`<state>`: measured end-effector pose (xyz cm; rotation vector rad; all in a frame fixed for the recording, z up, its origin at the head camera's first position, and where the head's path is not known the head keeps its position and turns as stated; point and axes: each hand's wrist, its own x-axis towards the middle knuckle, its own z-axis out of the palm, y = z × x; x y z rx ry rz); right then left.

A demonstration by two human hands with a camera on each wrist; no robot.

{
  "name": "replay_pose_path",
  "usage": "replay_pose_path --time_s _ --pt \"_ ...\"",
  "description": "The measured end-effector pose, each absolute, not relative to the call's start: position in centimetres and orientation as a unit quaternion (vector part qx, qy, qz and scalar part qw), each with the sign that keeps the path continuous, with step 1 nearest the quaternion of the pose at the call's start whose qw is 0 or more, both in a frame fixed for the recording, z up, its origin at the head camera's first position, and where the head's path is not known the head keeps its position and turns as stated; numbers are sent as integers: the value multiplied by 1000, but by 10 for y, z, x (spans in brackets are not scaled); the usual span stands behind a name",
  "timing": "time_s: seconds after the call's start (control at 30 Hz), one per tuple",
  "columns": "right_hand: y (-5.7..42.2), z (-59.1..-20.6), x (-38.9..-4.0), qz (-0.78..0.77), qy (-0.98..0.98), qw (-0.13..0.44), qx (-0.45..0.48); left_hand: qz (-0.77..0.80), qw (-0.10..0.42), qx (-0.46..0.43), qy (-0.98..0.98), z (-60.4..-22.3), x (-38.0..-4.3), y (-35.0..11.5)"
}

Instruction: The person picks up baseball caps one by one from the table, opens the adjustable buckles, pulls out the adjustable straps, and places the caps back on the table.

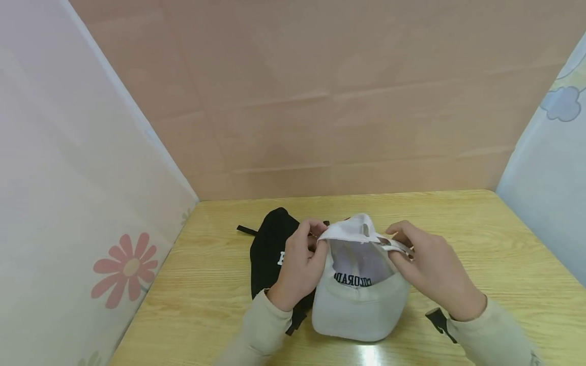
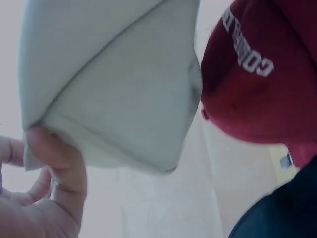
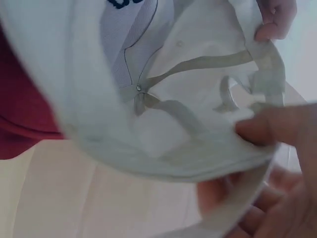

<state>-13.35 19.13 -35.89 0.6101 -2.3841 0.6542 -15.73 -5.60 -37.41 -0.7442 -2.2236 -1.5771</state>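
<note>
A white cap [image 1: 361,315] is held by both hands, its brim toward me and its hollow inside facing up. Dark lettering shows reversed on its inner front. My left hand [image 1: 299,259] pinches the rim at the left. With thumb and fingers, my right hand [image 1: 428,264] grips the back edge beside the adjusting strap [image 1: 396,245]. In the right wrist view the right thumb [image 3: 257,130] presses the rim from inside, with fingers behind the band. A black cap [image 1: 270,249] lies left of the white one, partly covered by my left hand.
A red cap [image 2: 262,94] with white lettering appears beside the white cap in the left wrist view. The wooden table [image 1: 197,305] meets a tan backdrop [image 1: 320,127]. Pale patterned panels [image 1: 55,178] stand at both sides. A short black strap [image 1: 438,321] is by my right cuff.
</note>
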Motion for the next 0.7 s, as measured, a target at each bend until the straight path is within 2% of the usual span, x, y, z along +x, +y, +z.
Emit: replay_pose_path --time_s 0.17,0.43,0.57,0.7 --pt "185 -362 -140 292 -866 338 224 -508 171 -242 -809 -373 -161 -66" --pt "173 -366 -144 343 -850 312 251 -415 196 -236 -856 -374 -161 -69" --pt "166 -369 -145 349 -851 300 251 -380 197 -266 -864 -375 -160 -67" --pt "161 -371 -146 353 -847 319 235 -359 202 -320 -853 -374 -159 -63"
